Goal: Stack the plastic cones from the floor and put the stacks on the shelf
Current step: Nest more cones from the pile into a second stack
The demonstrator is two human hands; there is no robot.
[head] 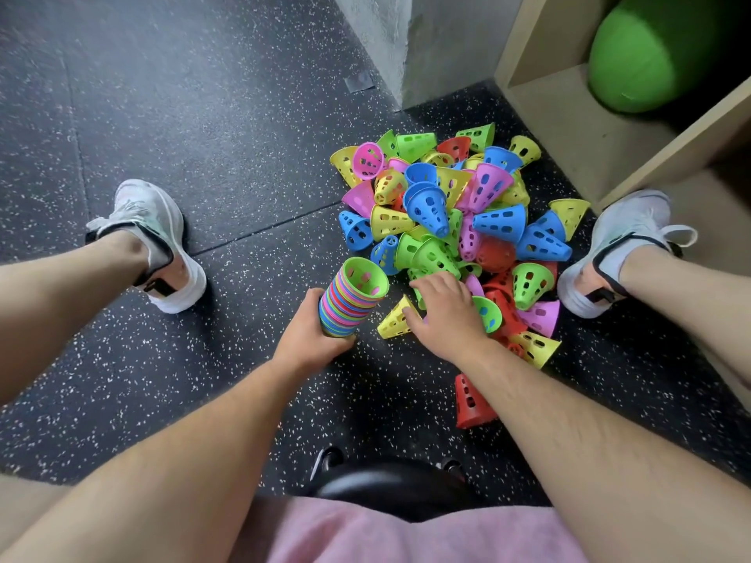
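Head view, the only one: I'm mid-stacking, nowhere near the shelf part. My left hand grips the stack of nested cones round its lower end, fingers curled about it. The stack's wide green mouth tilts up and away from me, low over the floor. My right hand is palm-down on the near edge of the pile, fingers bent over the cones, thumb beside a yellow cone lying on its side. Can't tell whether it has closed on one or only rests there. Next move, prob: lift one loose cone, turn it narrow end first and seat it in the stack's open mouth w/ the left hand steadying. That needs the axes lined up, b/c the cones lie every which way. Lots left to do: the pile sits btw my feet, right by the shelf, plus a red cone apart, nearer me. The shelf's low compartment shows a green ball and no stack that I can see. Hidden: my right fingertips & whatever's under the palm; the stack's bottom end inside my left hand, so no cone count; cones deep in the pile. The shelf is cut off at the right edge, its upper levels out of frame.
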